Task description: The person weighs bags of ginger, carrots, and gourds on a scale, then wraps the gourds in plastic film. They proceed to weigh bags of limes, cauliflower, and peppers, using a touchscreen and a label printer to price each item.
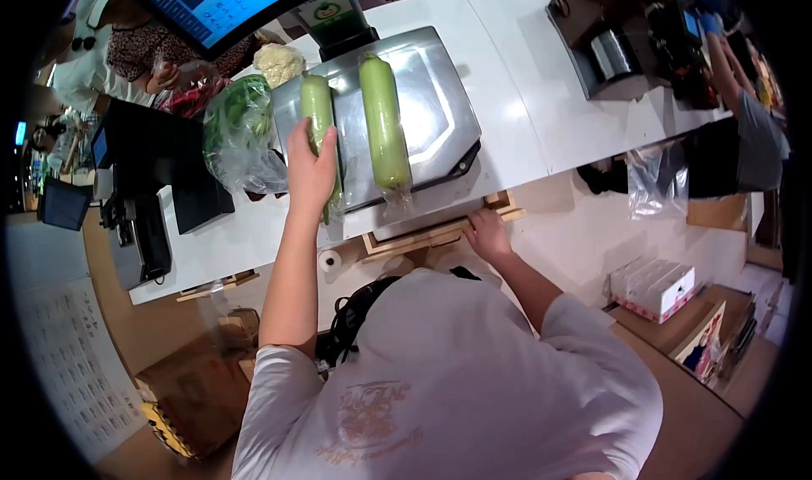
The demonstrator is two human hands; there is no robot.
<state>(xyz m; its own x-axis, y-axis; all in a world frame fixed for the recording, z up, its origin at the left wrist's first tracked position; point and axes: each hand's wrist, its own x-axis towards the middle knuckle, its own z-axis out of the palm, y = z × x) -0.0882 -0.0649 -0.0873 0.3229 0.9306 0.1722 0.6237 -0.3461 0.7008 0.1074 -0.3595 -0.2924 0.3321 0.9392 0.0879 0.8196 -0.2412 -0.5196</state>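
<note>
Film-wrapped gourd | lengthwise on scale platter, at 9 o'clock of second gourd | left hand curled around its 6 o'clock end | right hand flat, fingers together, on wooden frame | likely heavy, stiff, film slippery: grip mid-body.

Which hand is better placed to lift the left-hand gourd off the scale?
Left, likely: the left hand holds that gourd on the scale, while the right hand rests on the wooden ledge below the counter.
</note>
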